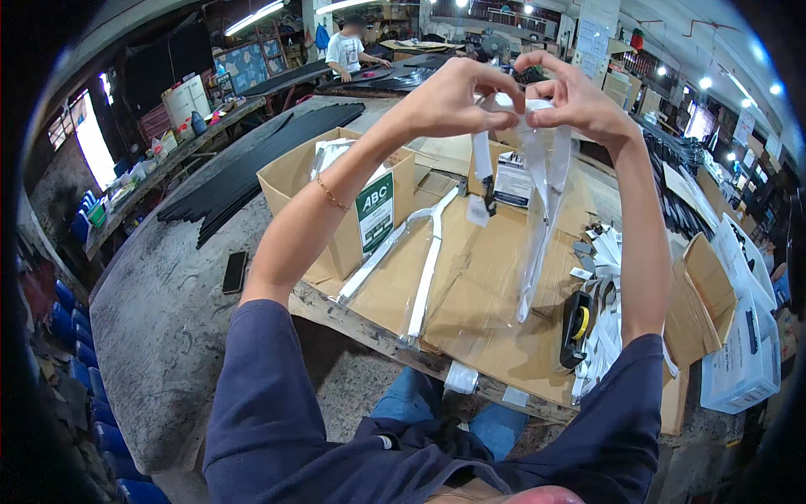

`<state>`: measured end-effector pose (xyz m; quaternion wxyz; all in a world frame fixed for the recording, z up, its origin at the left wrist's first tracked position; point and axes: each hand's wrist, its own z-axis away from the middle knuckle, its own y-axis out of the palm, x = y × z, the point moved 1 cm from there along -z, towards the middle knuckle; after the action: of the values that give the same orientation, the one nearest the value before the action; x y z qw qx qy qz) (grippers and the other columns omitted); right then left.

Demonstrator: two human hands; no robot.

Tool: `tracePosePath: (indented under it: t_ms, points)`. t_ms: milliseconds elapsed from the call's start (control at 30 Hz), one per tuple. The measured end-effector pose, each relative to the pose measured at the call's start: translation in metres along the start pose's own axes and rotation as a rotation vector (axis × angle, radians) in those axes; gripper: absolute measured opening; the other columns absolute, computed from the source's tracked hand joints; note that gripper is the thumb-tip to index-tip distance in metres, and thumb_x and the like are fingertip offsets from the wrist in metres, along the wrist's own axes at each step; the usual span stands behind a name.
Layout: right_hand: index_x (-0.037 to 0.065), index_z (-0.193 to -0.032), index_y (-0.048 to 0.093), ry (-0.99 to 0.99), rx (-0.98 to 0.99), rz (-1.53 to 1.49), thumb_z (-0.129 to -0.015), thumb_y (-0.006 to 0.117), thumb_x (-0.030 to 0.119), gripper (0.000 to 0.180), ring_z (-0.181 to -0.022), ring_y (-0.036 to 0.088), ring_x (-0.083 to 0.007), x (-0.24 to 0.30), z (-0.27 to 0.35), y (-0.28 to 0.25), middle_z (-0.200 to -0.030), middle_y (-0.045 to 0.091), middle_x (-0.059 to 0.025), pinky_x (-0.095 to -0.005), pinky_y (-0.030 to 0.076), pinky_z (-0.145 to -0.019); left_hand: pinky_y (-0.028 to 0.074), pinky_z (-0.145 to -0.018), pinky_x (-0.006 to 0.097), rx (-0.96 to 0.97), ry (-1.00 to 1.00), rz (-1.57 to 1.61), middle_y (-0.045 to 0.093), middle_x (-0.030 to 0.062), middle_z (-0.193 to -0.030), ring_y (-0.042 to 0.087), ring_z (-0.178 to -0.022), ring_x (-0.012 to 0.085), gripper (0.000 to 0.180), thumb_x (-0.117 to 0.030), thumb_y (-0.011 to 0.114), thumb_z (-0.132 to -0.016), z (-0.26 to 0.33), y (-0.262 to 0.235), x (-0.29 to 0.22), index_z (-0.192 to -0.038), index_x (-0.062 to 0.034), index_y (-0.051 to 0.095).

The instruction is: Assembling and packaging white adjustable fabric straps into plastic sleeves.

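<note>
My left hand (457, 97) and my right hand (583, 105) are raised over the table, their fingers pinched on a white strap (481, 155) with clear plastic. One white length hangs below my left hand, with a black fitting (488, 186) and a small white tag (477, 212). From my right hand a long clear plastic sleeve (537, 244) trails down close to the cardboard. Another Y-shaped white strap (428, 269) in clear plastic lies flat on the cardboard sheet (478, 294), below my left forearm.
An open cardboard box (323, 227) with a green label stands left; a black phone (235, 273) lies beyond it. At right are a black tape dispenser (575, 329), white strips (600, 353) and a clear plastic bin (743, 361). Another person (346, 52) stands at a far table.
</note>
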<state>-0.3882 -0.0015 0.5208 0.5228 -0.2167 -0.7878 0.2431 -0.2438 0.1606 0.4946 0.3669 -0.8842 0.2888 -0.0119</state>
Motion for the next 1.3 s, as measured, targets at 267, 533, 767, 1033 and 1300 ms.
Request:
tracePosePath:
  t_ms: [267,533,767,1033,1300]
  points:
    - [0.006,-0.128,0.042,0.065,0.132,-0.178,-0.073,0.078,0.01,0.066,-0.085,0.059,-0.0075,-0.079,0.001,0.024,-0.092,0.065,-0.0051,-0.0209,0.044,-0.074,0.05,-0.076,0.025,-0.01,-0.3,0.116,0.071,0.0068,-0.085,0.062,-0.079,0.0093,0.015,-0.006,0.066,-0.078,0.051,0.055,0.024,-0.089,0.0024,0.072]
    - [0.006,-0.127,0.049,0.141,0.007,-0.226,-0.075,0.076,0.015,0.06,-0.089,0.058,-0.0068,-0.12,0.008,0.079,-0.102,0.063,-0.0055,-0.0207,0.045,-0.08,0.038,-0.05,0.019,-0.124,-0.561,0.277,0.065,0.0006,-0.066,0.051,-0.058,0.0013,0.014,-0.013,0.071,-0.08,0.106,0.079,0.038,-0.087,-0.0022,0.075]
    - [0.004,-0.12,0.053,0.031,0.036,-0.228,-0.075,0.076,0.013,0.051,-0.092,0.061,-0.0118,-0.151,0.021,0.097,-0.104,0.062,-0.0063,-0.0257,0.049,-0.077,0.053,-0.074,0.025,-0.044,-0.825,0.353,0.07,0.0091,-0.085,0.065,-0.079,0.0124,0.017,-0.008,0.07,-0.083,0.128,0.104,0.029,-0.095,0.0045,0.071]
    - [0.003,-0.119,0.051,0.019,0.22,-0.062,-0.066,0.076,0.016,0.06,-0.09,0.064,-0.0176,-0.161,0.0,0.144,-0.098,0.07,-0.0127,-0.0301,0.05,-0.078,0.044,-0.069,0.024,0.176,-1.082,0.409,0.067,0.0051,-0.079,0.058,-0.075,0.0071,0.023,-0.017,0.062,-0.088,0.175,0.101,0.021,-0.093,0.0046,0.066]
    - [0.003,-0.12,0.054,-0.185,-0.208,0.318,-0.076,0.07,0.018,0.049,-0.103,0.06,-0.0304,-0.187,0.038,0.208,-0.109,0.064,-0.0136,-0.0365,0.046,-0.092,0.036,-0.058,0.024,0.08,-1.177,0.557,0.058,0.0007,-0.062,0.05,-0.06,0.0063,0.024,-0.014,0.06,-0.089,0.234,0.131,0.017,-0.072,0.0018,0.065]
